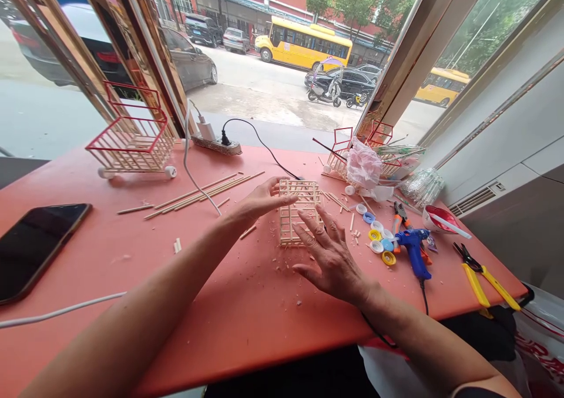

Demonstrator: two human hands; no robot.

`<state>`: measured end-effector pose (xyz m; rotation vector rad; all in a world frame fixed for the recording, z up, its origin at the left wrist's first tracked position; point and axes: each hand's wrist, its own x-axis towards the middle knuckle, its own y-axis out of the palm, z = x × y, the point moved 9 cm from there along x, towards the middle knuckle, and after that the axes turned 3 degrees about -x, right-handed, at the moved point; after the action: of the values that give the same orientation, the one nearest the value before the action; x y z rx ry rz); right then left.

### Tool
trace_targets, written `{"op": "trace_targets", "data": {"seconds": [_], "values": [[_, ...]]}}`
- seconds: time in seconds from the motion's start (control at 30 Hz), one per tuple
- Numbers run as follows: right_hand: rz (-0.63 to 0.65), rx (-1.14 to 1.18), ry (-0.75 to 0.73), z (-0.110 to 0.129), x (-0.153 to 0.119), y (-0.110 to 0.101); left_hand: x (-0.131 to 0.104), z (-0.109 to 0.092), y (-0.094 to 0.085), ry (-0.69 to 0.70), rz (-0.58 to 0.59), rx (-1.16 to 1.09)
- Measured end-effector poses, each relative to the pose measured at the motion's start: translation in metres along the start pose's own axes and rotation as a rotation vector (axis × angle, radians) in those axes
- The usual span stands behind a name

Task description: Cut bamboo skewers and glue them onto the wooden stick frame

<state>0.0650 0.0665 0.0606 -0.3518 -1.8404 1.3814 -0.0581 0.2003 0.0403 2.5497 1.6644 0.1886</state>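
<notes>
A small lattice frame of pale wooden sticks [288, 215] sits on the red table in front of me. At its far left corner is my left hand [263, 199], the thumb over the top sticks and the other fingers at the far edge, gripping it. My right hand [328, 260] is spread over the frame's right side, fingers apart, the fingertips at or just above the sticks; contact is hard to tell. Short stick offcuts [337, 200] and crumbs lie around the frame. Right of my right hand are several bottle caps [376, 235] in white, yellow and blue.
A blue glue gun [413, 248], orange-handled pliers [400, 213] and yellow-handled cutters [484, 277] lie at right. A red-rimmed stick cart [132, 145] stands back left. Long sticks [207, 194], a white cable [187, 157], a power strip [217, 145] and a phone [39, 245] are on the table [238, 327].
</notes>
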Motion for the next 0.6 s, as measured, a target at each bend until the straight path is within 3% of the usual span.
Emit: {"op": "trace_targets", "data": {"seconds": [0.3, 0.6], "values": [[0.048, 0.003, -0.002, 0.0021, 0.0003, 0.0053, -0.0008, 0.0003, 0.0048, 0.043, 0.121, -0.053], [0.051, -0.002, -0.009, 0.0032, 0.0012, 0.0073, 0.0002, 0.0012, 0.0022, 0.044, 0.079, -0.06]]}}
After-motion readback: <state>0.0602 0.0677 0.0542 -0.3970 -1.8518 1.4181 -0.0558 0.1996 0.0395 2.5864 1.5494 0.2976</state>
